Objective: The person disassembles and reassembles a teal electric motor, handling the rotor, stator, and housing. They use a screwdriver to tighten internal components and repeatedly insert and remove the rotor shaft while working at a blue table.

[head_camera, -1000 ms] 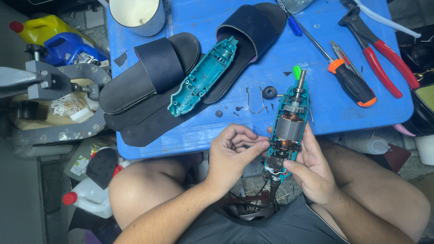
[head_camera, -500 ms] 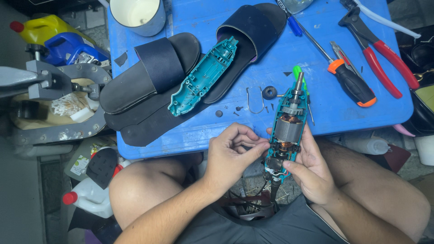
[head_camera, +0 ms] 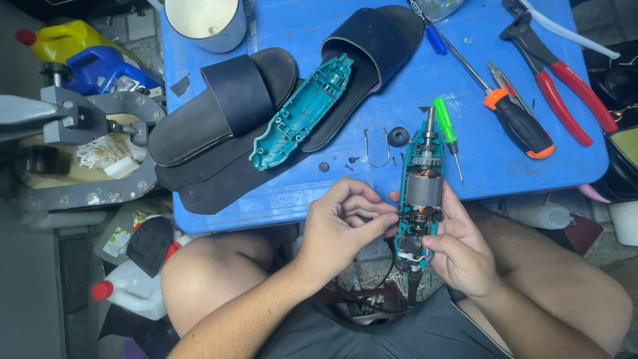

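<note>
My right hand (head_camera: pixel 458 249) cradles an opened teal power tool (head_camera: pixel 420 193), its grey motor and copper windings exposed, shaft pointing away from me over the front edge of the blue table (head_camera: pixel 319 193). My left hand (head_camera: pixel 342 226) pinches at the tool's left side near the motor's lower end. The tool's other teal shell half (head_camera: pixel 300 113) lies on the table, resting across two black slide sandals (head_camera: pixel 226 110).
On the table: a white mug (head_camera: pixel 205 20), an orange-and-black screwdriver (head_camera: pixel 515 119), red-handled pliers (head_camera: pixel 565 86), a small green screwdriver (head_camera: pixel 446 126), a wire hook (head_camera: pixel 375 149), a black ring (head_camera: pixel 397 136) and tiny screws. A grey vise (head_camera: pixel 80 126) and bottles stand left.
My left fingers have shifted slightly against the tool's side; the tool has stayed almost still in my right hand.
</note>
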